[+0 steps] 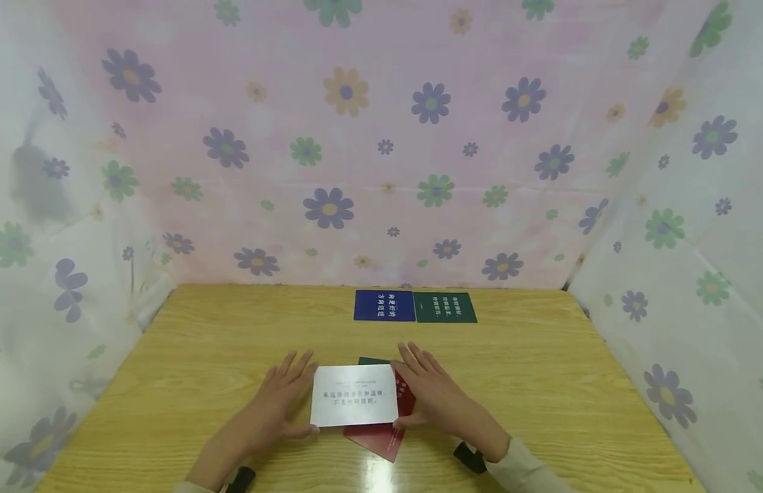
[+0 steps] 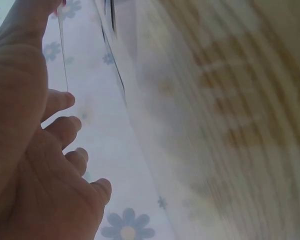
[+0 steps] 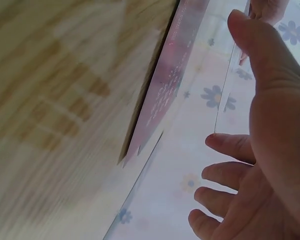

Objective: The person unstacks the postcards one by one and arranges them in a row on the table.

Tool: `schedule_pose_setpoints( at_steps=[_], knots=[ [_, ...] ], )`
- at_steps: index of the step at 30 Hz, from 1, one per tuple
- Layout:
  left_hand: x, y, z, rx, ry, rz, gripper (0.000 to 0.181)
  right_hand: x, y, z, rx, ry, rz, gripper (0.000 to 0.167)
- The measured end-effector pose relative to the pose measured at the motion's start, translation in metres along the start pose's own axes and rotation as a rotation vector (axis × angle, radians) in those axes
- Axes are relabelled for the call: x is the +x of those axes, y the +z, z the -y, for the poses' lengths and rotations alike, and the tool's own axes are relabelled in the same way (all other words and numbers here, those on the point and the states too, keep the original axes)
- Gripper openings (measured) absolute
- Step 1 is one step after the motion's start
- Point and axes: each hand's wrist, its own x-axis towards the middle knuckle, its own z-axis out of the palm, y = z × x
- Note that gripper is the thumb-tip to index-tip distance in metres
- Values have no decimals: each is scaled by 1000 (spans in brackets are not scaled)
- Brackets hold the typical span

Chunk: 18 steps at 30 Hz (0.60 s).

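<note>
A white card [image 1: 354, 395] with dark printed characters is held between both hands in the head view. My left hand [image 1: 275, 398] pinches its left edge, thumb at the lower corner and forefinger at the upper one. On the opposite edge, my right hand [image 1: 440, 397] grips in the same way. Beneath the white card, a red card [image 1: 381, 439] lies askew on the table, partly covered. A strip of a green card [image 1: 370, 361] peeks out above it. Both wrist views catch the white card edge-on, with the other fingers of each hand spread apart.
Toward the back of the wooden table [image 1: 246, 335], a blue card [image 1: 384, 305] and a dark green card [image 1: 445, 307] lie side by side, both with white writing. Flower-patterned curtains [image 1: 381, 171] enclose the back and sides. A dark band [image 1: 470, 457] is on the right wrist.
</note>
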Motion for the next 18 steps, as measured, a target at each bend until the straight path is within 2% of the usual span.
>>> schedule_pose_setpoints(
  at_steps=[10, 14, 18],
  knots=[
    [3, -3, 15, 76, -28, -72, 106, 19, 3, 8, -4, 11, 3, 104],
    [5, -4, 21, 115, -36, -78, 106, 26, 5, 12, -10, 21, 7, 103],
    [6, -3, 27, 105, -36, -61, 105, 31, 5, 14, -1, 31, 14, 102]
  ],
)
